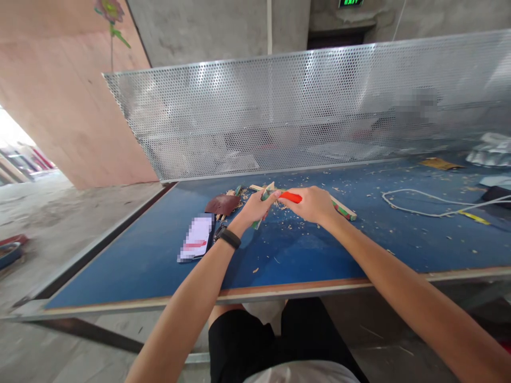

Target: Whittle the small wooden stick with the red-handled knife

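My left hand, wearing a black watch at the wrist, is closed around a slim wooden strip with pale and green patches. Its upper end sticks out above the fingers. Against it comes my right hand, wrapped round an orange-handled knife; the blade is too small to make out. Both hands meet just above the blue tabletop. Wood shavings lie scattered beneath them. Beyond the right hand rests another green-and-red wooden strip, partly hidden by it.
Left of my hands lie a phone and a brown piece over several wooden bits. A perforated metal screen borders the table's back. At right are a white cable, a yellow item and a brown scrap.
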`<state>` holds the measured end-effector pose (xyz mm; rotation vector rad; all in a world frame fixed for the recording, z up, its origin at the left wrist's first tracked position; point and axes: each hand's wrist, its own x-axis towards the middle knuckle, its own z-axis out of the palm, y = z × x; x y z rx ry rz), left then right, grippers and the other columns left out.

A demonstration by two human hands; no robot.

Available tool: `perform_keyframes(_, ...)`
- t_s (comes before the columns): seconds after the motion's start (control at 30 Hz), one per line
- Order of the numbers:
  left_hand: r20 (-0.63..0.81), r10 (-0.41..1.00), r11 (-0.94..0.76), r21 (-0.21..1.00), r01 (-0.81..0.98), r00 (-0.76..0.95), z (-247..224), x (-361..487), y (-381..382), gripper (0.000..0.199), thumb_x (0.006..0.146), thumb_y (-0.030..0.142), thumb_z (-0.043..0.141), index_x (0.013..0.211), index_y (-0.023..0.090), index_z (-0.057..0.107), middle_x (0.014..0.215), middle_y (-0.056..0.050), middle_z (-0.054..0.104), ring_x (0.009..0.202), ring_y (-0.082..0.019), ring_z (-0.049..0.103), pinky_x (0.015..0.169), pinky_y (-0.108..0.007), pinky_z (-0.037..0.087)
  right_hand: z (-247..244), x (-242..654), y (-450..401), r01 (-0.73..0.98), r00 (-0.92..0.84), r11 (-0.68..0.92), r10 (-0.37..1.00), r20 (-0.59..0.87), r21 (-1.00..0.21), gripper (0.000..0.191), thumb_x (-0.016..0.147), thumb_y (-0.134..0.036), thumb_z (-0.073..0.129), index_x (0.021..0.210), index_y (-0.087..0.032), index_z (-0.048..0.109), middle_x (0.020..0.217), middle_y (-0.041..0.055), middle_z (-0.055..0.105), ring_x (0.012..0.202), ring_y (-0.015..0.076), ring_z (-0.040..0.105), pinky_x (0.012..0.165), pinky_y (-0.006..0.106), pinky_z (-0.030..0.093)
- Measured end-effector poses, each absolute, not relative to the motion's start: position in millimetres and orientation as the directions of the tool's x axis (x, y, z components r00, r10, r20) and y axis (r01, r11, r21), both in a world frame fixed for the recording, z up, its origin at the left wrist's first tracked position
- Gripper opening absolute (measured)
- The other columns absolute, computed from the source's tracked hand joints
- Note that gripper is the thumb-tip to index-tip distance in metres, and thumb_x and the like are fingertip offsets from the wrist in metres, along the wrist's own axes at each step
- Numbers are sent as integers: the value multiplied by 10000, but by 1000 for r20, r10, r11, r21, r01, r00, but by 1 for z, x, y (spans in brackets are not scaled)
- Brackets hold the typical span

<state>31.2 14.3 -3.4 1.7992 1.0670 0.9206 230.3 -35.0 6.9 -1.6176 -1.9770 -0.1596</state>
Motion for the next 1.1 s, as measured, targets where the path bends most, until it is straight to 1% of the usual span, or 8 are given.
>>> perform_keyframes(0.17,130,936,-231,928,293,328,-3,37,9,489,985,644,642,793,225,481,551,66,469,399,-71,433,428,-247,366,3,229,-32,951,-80,221,851,518,-217,533,972,-760,512,1102,-365,845,854,70,800,755,288,696,630,351,355)
perform_keyframes(0.3,110,956,-180,952,248,271,-5,43,8,514,1026,671,544,777,235,433,533,76,437,391,-71,422,431,-244,371,2,228,-31,944,-45,208,849,527,-256,544,997,-744,479,996,-326,827,851,79,796,763,285,691,621,343,337)
perform_keyframes(0.4,148,945,-230,935,269,292,-9,43,11,512,1019,686,537,795,236,446,520,82,447,386,-82,438,433,-245,379,4,233,-30,915,-62,250,863,501,-316,528,986,-737,503,939,-305,803,852,70,793,775,282,693,611,339,333)
perform_keyframes(0.53,223,919,-339,867,365,326,-12,36,17,513,972,697,604,790,233,482,510,68,488,406,-101,494,459,-254,408,5,242,-28,853,-142,323,900,413,-411,542,971,-737,523,849,-271,772,782,62,764,713,251,666,598,336,359)
perform_keyframes(0.77,196,917,-322,876,358,346,-9,33,17,356,991,562,659,966,212,599,529,65,529,428,-106,502,471,-252,398,2,246,-25,816,-205,380,895,396,-435,534,953,-741,550,986,-282,819,812,56,778,695,241,663,623,348,405)
perform_keyframes(0.87,178,916,-304,892,334,359,-10,34,20,331,995,527,664,936,215,572,542,61,537,435,-107,508,485,-255,412,2,246,-24,815,-219,387,895,390,-431,527,947,-742,559,972,-285,820,801,57,772,700,245,664,635,356,413)
perform_keyframes(0.97,172,900,-311,898,312,400,-11,34,21,365,989,544,668,885,218,541,557,52,544,444,-105,510,498,-259,428,2,245,-25,830,-224,378,899,376,-410,511,947,-730,565,957,-288,821,775,58,759,685,246,656,623,358,398)
perform_keyframes(1.1,183,896,-317,902,294,405,-7,36,16,369,990,540,676,887,219,529,565,55,535,458,-104,507,502,-258,433,3,242,-26,858,-185,345,899,398,-380,506,937,-733,580,919,-286,817,787,65,762,714,257,671,606,353,373)
